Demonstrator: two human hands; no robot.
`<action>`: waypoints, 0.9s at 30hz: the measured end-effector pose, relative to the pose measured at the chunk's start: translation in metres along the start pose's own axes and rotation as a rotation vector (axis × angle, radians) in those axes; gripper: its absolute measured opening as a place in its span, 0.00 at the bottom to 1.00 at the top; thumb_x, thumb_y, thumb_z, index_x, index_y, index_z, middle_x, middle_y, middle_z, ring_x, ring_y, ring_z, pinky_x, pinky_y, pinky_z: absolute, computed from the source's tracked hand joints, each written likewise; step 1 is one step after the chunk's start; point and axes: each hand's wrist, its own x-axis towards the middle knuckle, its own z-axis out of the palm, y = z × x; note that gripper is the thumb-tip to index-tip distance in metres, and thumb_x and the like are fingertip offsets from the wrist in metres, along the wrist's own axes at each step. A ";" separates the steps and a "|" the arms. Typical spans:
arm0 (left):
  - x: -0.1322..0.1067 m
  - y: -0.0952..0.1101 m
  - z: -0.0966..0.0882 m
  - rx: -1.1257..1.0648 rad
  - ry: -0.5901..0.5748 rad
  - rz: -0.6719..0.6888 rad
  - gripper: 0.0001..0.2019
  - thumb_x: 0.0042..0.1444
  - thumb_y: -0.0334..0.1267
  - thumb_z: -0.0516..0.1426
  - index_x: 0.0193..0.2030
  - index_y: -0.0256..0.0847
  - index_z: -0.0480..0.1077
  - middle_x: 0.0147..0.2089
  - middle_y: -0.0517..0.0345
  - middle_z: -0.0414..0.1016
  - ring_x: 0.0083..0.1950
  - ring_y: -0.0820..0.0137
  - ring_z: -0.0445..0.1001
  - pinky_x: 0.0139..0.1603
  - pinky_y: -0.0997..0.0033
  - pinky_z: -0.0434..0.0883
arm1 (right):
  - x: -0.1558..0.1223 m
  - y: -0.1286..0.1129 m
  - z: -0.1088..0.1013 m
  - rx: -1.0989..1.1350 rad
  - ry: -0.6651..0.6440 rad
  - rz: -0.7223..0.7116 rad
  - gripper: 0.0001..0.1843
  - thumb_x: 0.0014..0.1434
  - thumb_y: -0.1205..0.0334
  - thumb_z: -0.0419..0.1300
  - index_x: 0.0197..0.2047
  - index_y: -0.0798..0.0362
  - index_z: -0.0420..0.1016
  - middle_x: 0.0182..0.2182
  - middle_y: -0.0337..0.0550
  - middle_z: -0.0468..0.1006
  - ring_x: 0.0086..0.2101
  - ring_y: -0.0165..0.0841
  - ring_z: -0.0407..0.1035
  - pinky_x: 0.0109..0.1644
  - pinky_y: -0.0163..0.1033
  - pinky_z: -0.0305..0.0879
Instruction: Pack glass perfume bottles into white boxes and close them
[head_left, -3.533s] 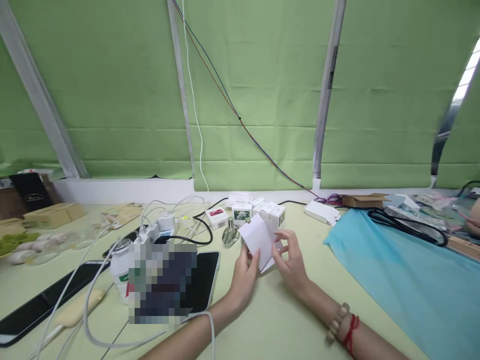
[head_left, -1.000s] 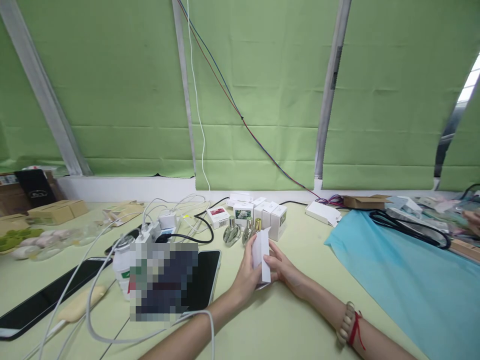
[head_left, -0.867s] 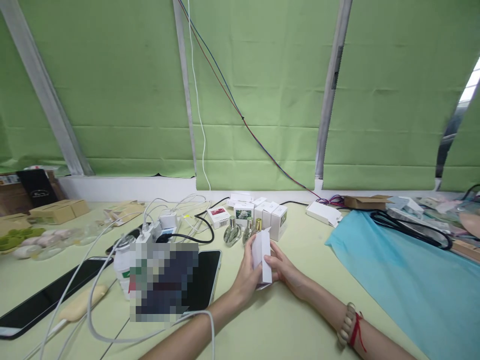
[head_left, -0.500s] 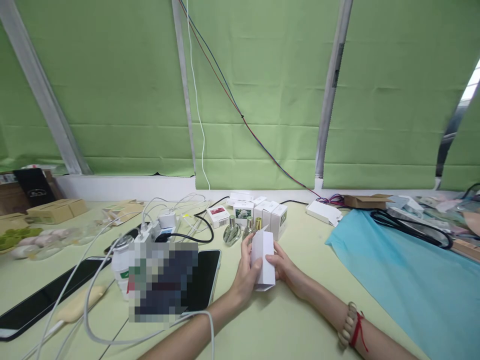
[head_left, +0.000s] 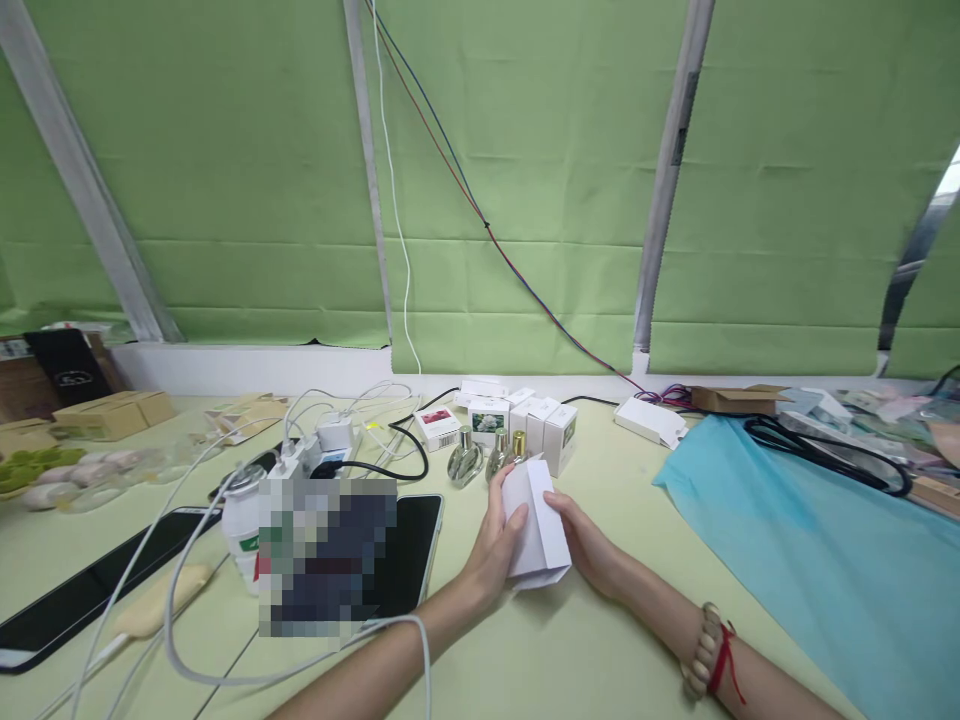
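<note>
Both of my hands hold a small white folded carton (head_left: pixel 537 526) just above the pale green table (head_left: pixel 585 640). My left hand (head_left: pixel 495 545) grips its left side, thumb across the front face. My right hand (head_left: pixel 589 545) is behind its right side, fingers mostly hidden by the carton. Just beyond the carton stand two small glass perfume bottles with gold caps (head_left: pixel 465 462) and a row of small white boxes (head_left: pixel 551 435).
A tablet (head_left: pixel 409 555) and a blurred object lie to the left, with white charging cables and a power strip (head_left: pixel 315 455). A black phone (head_left: pixel 67 600) lies at far left. A blue cloth (head_left: pixel 810 560) covers the right side, with black cable (head_left: pixel 832 455) on it.
The flat white card has been folded into a box shape between my hands. Over the last second it has turned so its broad face shows, and it has tilted right.
</note>
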 end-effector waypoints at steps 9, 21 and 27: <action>0.003 -0.005 0.007 -0.276 0.115 -0.098 0.25 0.58 0.57 0.49 0.57 0.46 0.52 0.54 0.52 0.65 0.50 0.64 0.68 0.48 0.66 0.66 | 0.001 0.002 -0.003 0.039 0.054 0.038 0.33 0.59 0.40 0.48 0.60 0.53 0.63 0.52 0.48 0.70 0.46 0.40 0.67 0.43 0.42 0.67; -0.001 -0.004 0.003 -0.032 0.035 -0.034 0.35 0.53 0.56 0.54 0.62 0.46 0.46 0.58 0.46 0.60 0.55 0.58 0.66 0.52 0.60 0.66 | -0.006 0.003 0.006 -0.165 -0.131 -0.081 0.39 0.56 0.43 0.57 0.66 0.45 0.49 0.56 0.48 0.63 0.49 0.39 0.65 0.39 0.39 0.69; -0.001 -0.004 0.000 0.051 -0.055 0.025 0.39 0.53 0.58 0.52 0.65 0.43 0.42 0.65 0.44 0.51 0.63 0.56 0.57 0.61 0.57 0.57 | -0.009 0.000 0.008 -0.259 -0.065 -0.151 0.40 0.50 0.48 0.62 0.63 0.51 0.54 0.53 0.48 0.66 0.48 0.40 0.64 0.44 0.40 0.64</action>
